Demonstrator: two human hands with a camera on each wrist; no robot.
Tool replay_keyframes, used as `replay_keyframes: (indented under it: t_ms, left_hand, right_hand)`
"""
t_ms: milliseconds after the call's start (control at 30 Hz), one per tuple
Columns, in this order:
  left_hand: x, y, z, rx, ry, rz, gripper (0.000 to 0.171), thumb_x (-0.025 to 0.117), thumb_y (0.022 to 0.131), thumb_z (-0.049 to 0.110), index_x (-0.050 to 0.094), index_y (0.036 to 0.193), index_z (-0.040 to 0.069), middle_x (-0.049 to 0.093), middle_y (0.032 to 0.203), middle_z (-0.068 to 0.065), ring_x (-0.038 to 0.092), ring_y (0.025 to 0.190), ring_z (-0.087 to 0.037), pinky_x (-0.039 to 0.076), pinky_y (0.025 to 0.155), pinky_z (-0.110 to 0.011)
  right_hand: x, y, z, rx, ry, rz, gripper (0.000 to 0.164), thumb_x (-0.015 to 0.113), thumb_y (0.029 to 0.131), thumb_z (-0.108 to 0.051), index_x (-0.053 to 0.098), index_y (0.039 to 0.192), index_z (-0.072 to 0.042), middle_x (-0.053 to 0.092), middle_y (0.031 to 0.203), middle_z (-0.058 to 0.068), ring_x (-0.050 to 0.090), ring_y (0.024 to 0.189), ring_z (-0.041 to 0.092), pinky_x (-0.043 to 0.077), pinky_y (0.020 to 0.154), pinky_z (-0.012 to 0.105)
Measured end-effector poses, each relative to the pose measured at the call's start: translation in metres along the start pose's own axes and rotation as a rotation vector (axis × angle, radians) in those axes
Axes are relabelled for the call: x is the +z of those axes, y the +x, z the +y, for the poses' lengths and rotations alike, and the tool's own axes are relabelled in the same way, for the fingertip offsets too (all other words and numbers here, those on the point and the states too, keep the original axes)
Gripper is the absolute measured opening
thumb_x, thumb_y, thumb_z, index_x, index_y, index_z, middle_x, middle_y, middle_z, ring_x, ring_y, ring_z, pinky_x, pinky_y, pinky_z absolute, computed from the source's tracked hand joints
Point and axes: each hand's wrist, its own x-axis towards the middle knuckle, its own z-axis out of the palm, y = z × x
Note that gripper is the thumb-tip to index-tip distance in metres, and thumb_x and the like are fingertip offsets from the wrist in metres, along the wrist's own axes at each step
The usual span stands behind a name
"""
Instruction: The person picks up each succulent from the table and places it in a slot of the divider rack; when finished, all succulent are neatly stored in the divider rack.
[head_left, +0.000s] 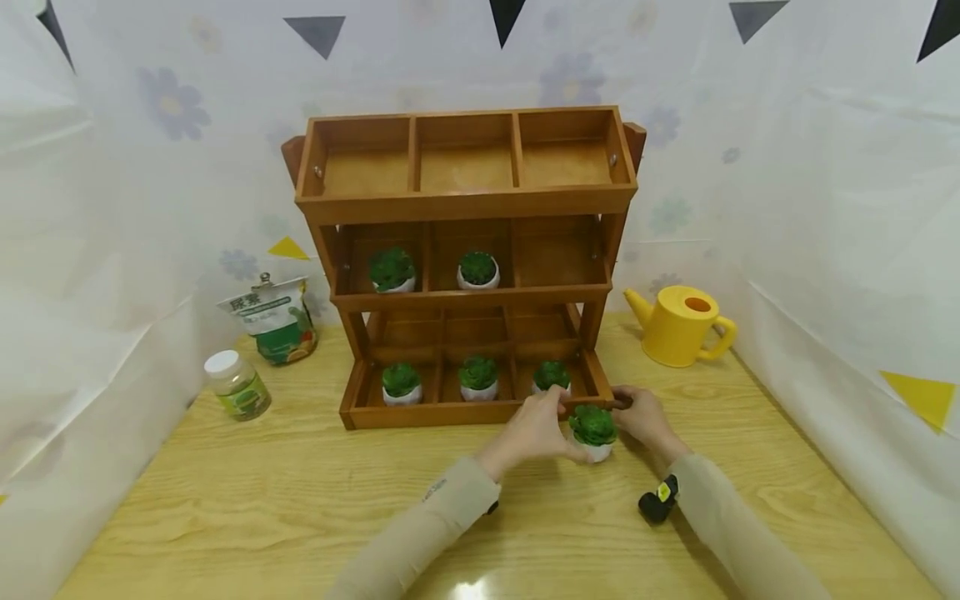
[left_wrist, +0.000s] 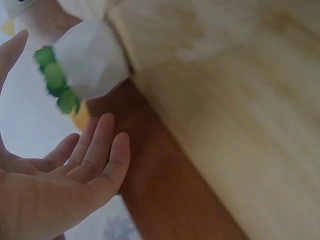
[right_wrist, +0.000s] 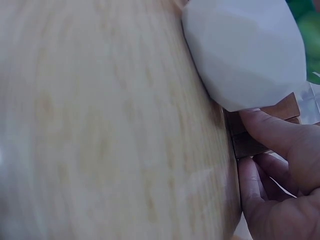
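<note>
A potted succulent (head_left: 595,432) with a white faceted pot (left_wrist: 93,59) stands on the table before the right front corner of a three-tier wooden shelf (head_left: 438,415). Around its left side my left hand (head_left: 534,429) is spread, thumb toward me. The left wrist view shows that hand's fingers (left_wrist: 95,155) loosely bent, a gap between them and the pot. Beyond the pot, my right hand (head_left: 645,421) grips the shelf's bottom right corner between thumb and fingers. In the right wrist view the pot partly covers that corner.
Several potted succulents (head_left: 478,374) sit in the shelf's lower and middle compartments. At right stands a yellow watering can (head_left: 675,329). A clipped bag (head_left: 281,329) and a white-lidded jar (head_left: 240,387) are on the left. White sheets (head_left: 832,275) border the table (head_left: 285,508).
</note>
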Motion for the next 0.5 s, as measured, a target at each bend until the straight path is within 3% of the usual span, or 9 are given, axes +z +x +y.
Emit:
replay_keyframes:
  t_ms: [267,500]
  left_hand:
    - [0.016,0.014,-0.003,-0.034,0.019,-0.066,0.084,0.087,0.066,0.041,0.046,0.133,0.011,0.058,0.124,-0.006,0.059,0.106,-0.016,0.052,0.082,-0.026]
    - [0.022,0.020,-0.002,-0.005,0.071,-0.077,0.076,0.088,0.066,0.037,0.050,0.125,0.009,0.060,0.120,-0.006,0.061,0.105,-0.016,0.052,0.083,-0.025]
  right_hand:
    - [0.000,-0.001,-0.002,-0.011,-0.025,0.013,0.043,0.062,0.084,-0.001,0.056,0.125,0.010,0.062,0.116,0.030,0.062,0.101,0.037,0.052,0.078,0.039]
    - [0.001,0.000,-0.002,0.009,-0.003,-0.004,0.043,0.059,0.085,0.000,0.055,0.126,0.010,0.062,0.115,0.030,0.062,0.100,0.036,0.052,0.074,0.034]
